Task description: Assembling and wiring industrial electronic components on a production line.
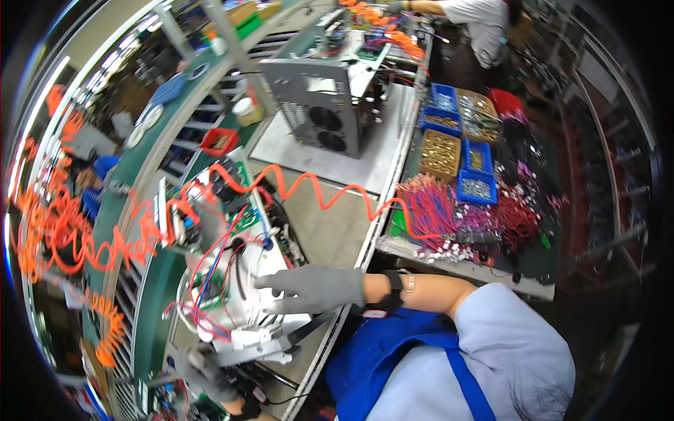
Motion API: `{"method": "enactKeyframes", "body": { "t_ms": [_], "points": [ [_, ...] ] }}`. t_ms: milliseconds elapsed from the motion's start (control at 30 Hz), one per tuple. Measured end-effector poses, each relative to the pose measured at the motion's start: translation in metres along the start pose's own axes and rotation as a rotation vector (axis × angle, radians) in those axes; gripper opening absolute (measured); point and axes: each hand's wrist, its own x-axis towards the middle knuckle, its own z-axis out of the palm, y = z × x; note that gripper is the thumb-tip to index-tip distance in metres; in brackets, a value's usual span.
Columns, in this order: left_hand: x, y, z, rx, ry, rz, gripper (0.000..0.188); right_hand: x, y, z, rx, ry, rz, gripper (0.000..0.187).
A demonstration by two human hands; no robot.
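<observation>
My right hand (312, 289), in a grey glove, reaches left over an open white metal chassis (270, 263). Its fingers are stretched out and nothing shows in them; whether they touch the chassis I cannot tell. Red, blue and pink wires (205, 298) run loosely across the chassis, with a green circuit board (247, 220) behind them. At the near end lies a grey metal strip (261, 351) beside white connectors (249, 338). My left hand (203, 372), also gloved, is at this near end, its fingers curled and slightly blurred. What they hold is hidden.
An orange coiled hose (319, 196) stretches across the bench. Behind it stands a grey panel with fans (316, 105). To the right are blue bins (477, 188), a box of brass parts (440, 153) and wire bundles (428, 207). A co-worker (481, 24) is at the far end.
</observation>
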Motion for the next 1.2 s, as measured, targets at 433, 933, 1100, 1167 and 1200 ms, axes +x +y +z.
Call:
{"method": "enactKeyframes", "body": {
  "t_ms": [433,933,1100,1167,1200],
  "points": [
    [0.017,0.07,0.005,-0.162,0.184,-0.222,0.039,-0.368,0.23,-0.051,1.369,2.141,0.711,0.033],
    [0.023,0.04,0.006,0.063,0.17,-0.1,0.046,-0.428,0.305,-0.06,0.534,1.694,0.73,0.021],
    [0.033,0.052,0.0,0.046,0.202,0.018,0.04,-0.412,0.206,-0.076,1.003,1.862,0.472,0.024],
    [0.032,0.049,-0.002,0.035,0.164,0.007,0.037,-0.392,0.158,-0.091,1.159,1.732,0.328,0.031],
    [0.03,0.045,-0.001,0.037,0.185,0.019,0.036,-0.379,0.137,-0.101,1.156,1.727,0.246,0.033]
  ]
}}
